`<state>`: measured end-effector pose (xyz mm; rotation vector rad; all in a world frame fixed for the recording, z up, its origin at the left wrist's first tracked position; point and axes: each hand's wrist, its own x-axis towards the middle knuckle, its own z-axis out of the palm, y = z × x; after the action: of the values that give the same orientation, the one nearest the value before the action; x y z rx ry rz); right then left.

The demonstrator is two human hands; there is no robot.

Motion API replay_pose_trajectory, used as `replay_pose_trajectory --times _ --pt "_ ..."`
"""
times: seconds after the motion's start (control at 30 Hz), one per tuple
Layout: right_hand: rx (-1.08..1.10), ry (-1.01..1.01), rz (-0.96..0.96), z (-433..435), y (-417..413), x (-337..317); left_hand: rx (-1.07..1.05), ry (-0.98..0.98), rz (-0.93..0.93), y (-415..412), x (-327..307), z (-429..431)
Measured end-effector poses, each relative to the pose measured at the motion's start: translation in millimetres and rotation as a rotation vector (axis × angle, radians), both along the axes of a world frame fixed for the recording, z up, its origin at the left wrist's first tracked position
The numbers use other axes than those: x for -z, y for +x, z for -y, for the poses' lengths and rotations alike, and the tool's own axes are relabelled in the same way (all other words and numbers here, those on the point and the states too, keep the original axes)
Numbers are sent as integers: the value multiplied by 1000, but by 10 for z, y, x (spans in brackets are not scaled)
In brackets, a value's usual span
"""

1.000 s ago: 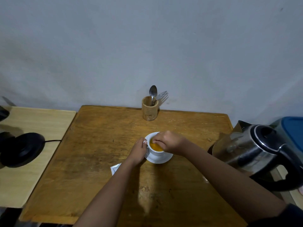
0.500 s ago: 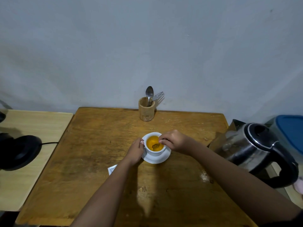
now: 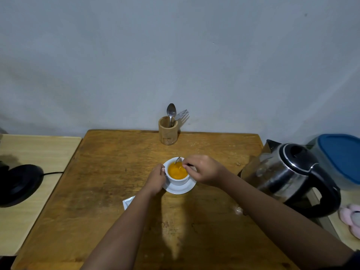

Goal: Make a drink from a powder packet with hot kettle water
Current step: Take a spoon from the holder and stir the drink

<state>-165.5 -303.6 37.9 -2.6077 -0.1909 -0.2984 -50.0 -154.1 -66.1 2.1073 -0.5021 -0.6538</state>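
A white cup (image 3: 178, 181) full of orange drink (image 3: 176, 171) stands on a white saucer (image 3: 181, 189) in the middle of the wooden table (image 3: 109, 191). My left hand (image 3: 155, 179) grips the cup's handle side. My right hand (image 3: 203, 169) pinches a small spoon (image 3: 178, 160) whose bowl dips into the drink at the cup's far rim. A white powder packet (image 3: 128, 201) lies by my left forearm, partly hidden. The steel kettle (image 3: 288, 176) with a black handle sits at the table's right edge.
A wooden holder (image 3: 168, 131) with a spoon and fork stands at the table's back edge by the wall. The black kettle base (image 3: 18, 184) with its cord rests on a lighter side table at left. A blue-lidded container (image 3: 342, 158) and a pink soft item (image 3: 350, 217) are at right.
My right hand has circled the spoon in the cup, from over the cup to its right side, with the spoon now at the far rim. My left hand has kept its hold.
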Motion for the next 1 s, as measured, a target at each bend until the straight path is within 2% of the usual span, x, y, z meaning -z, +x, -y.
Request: replay_pose_trajectory --times 0.17,0.3,0.57,0.7,1.0 --pt "-59 -36 143 85 -134 -37 -8 11 -15 1 -14 16" --pt "51 105 196 108 -219 -43 -17 2 -2 -25 -42 21" --pt "675 870 205 99 -376 65 -1 13 -3 -23 -45 20" --pt "943 1187 237 113 -599 253 -14 2 -8 -16 -53 20" --pt "1382 1648 338 -89 -873 714 -66 -39 -14 -34 46 -25"
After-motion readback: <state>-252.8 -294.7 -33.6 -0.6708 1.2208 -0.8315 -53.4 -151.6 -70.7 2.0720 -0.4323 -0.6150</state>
